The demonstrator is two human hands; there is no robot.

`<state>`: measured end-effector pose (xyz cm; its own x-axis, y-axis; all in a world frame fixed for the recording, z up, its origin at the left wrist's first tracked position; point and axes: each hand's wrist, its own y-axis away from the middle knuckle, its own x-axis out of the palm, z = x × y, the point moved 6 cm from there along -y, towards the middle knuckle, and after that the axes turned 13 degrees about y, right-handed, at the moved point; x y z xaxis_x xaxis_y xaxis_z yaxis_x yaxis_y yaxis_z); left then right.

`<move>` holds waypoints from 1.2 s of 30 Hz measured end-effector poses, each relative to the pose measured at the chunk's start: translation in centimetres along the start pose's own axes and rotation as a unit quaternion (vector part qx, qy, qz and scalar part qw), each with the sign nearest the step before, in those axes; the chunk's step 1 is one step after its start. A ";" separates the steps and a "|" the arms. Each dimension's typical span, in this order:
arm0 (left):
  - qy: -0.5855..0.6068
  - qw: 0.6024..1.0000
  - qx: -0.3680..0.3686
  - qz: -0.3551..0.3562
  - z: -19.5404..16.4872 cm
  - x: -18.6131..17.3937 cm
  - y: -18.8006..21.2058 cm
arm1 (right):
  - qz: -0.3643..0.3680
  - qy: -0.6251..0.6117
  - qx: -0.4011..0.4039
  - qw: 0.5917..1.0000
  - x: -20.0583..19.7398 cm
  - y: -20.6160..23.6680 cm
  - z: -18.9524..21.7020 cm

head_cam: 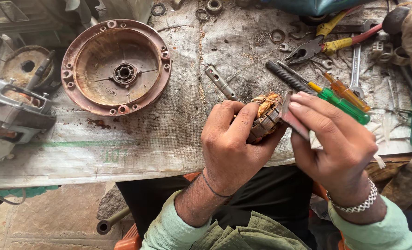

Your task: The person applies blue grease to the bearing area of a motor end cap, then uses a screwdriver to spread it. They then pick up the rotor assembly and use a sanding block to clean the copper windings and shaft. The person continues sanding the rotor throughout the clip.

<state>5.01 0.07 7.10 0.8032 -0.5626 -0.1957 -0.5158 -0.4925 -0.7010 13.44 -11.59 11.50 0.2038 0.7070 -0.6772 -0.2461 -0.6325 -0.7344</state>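
Left hand (pixel 234 143) grip closed around motor armature (pixel 265 115), right hand (pixel 335 139) pinching grey strip (pixel 293 118) against it

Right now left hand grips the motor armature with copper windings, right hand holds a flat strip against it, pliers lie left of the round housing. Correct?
Not quite. The head view shows the yellow-handled pliers right of the round housing, not left. The left hand grips the armature; the right hand holds the flat strip against it.
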 end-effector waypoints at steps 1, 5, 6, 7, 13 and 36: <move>0.003 1.000 -0.004 -0.001 0.0 0.0 0.1 | 0.013 0.004 -0.002 1.000 0.0 0.0 0.2; -0.003 1.000 -0.004 0.004 0.1 0.0 0.1 | 0.009 0.044 -0.017 0.999 -0.3 0.3 0.3; -0.004 1.000 -0.003 0.006 0.1 0.0 0.1 | 0.008 0.032 -0.010 0.999 -0.3 0.3 0.2; -0.007 1.000 -0.002 0.007 0.0 0.0 0.1 | 0.008 0.019 -0.005 1.000 -0.3 0.3 0.1; -0.013 1.000 -0.005 0.008 0.2 0.1 0.3 | -0.005 0.024 -0.012 1.000 -0.5 0.1 1.2; -0.022 0.999 0.044 0.004 -0.4 0.4 0.5 | -0.052 0.023 -0.041 0.998 0.0 2.0 1.0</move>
<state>4.91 -0.69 6.97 0.8123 -0.5362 -0.2294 -0.4957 -0.4275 -0.7560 11.99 -12.53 10.03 0.2671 0.7565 -0.5970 -0.1433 -0.5814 -0.8009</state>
